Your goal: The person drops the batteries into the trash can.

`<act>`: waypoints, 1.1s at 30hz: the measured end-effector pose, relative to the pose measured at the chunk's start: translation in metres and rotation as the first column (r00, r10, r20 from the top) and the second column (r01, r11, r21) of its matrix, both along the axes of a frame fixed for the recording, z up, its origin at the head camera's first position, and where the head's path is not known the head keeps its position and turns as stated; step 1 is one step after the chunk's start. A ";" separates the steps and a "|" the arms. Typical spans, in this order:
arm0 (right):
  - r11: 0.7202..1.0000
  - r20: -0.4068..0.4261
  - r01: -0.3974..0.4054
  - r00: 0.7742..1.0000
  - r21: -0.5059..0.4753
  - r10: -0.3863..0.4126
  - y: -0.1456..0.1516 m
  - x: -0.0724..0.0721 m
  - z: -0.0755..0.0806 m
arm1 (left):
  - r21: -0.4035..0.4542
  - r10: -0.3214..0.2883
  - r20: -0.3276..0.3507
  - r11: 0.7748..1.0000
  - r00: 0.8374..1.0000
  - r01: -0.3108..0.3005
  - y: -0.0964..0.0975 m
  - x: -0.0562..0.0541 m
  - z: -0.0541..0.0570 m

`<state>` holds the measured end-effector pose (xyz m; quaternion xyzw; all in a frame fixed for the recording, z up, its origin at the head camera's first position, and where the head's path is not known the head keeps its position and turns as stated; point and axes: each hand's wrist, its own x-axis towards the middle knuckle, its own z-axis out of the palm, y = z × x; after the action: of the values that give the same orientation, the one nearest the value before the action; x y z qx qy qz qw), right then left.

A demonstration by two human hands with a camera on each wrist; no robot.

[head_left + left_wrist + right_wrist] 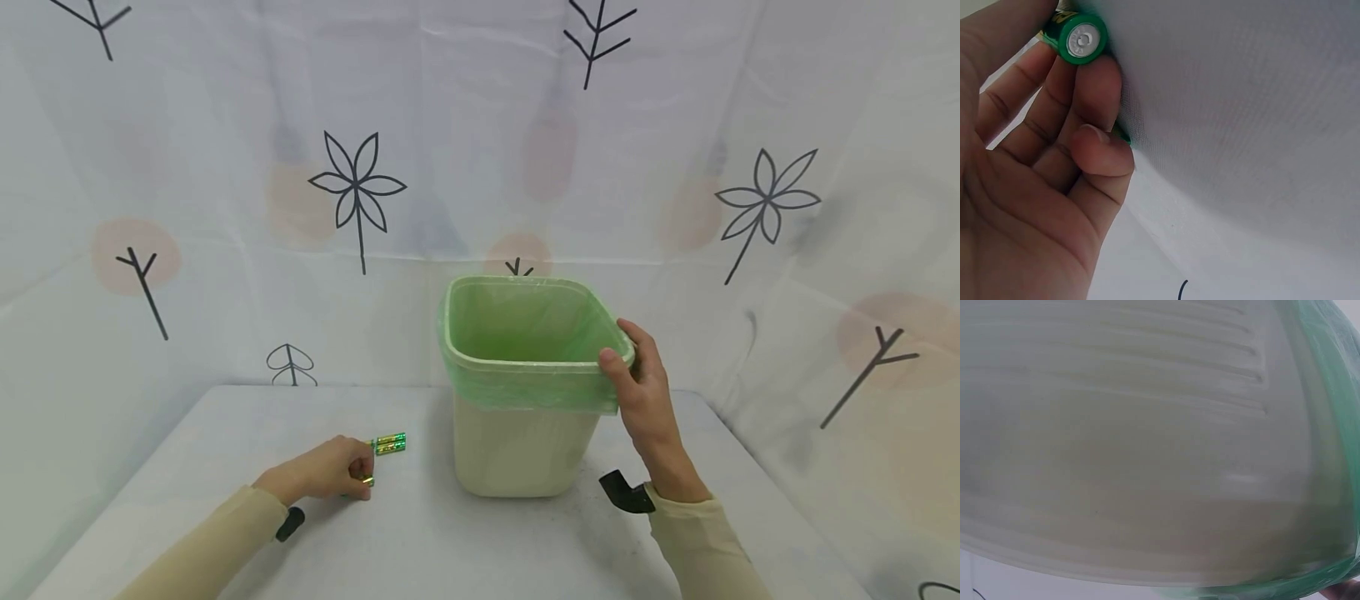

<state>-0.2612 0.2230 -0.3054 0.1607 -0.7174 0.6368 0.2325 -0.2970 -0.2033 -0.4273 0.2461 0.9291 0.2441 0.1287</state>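
My left hand (pixel 330 468) is low over the left part of the table, its fingers curled round a green and gold battery (pixel 1079 39). The battery's silver end faces the left wrist camera; in the head view only a small part shows between the fingers. Two more batteries (pixel 391 443) lie side by side just past the fingertips, partly hidden by the hand. With my right hand (pixel 647 396) I grip the right rim of a pale trash bin (pixel 525 454), thumb on the near side. A green bag (pixel 517 387) lines the bin and folds over its rim.
The white table (pixel 405 550) carries the bin, which stands upright right of centre. Behind and at both sides hangs a pale cloth (pixel 450 125) printed with dark leaf and branch drawings. Black wrist mounts (pixel 626 493) are at both sleeves.
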 end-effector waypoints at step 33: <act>1.000 -0.011 0.011 1.000 0.024 -0.011 0.000 0.000 0.000 | -0.044 0.020 -0.176 0.999 0.984 -0.028 0.011 -0.002 0.118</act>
<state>-0.2611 0.2233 -0.3057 0.1629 -0.7245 0.6261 0.2380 -0.2993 -0.1919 -0.3090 0.2525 0.9452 0.2012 0.0492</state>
